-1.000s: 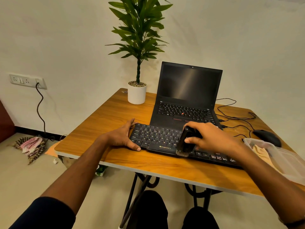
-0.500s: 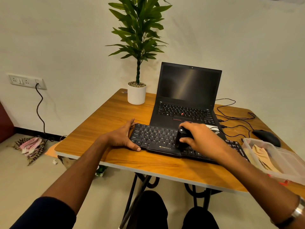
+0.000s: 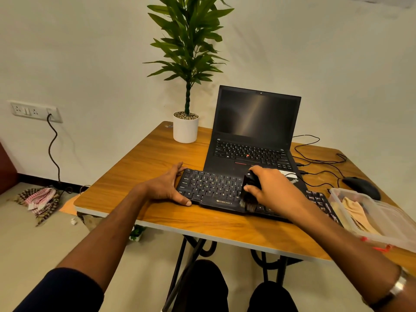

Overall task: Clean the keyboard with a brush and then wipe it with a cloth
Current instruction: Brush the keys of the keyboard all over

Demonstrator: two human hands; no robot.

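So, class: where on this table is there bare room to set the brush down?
Bare wood lies left of the keyboard, between the left hand and the plant pot, and along the near table edge. The right side is crowded: cables, mouse and plastic box.

Desk is glossy wood-grain laminate, keyboard matt black plastic. Lower right there's a clear plastic box with beige cloth inside. Laptop is matt black, plant pot smooth white.
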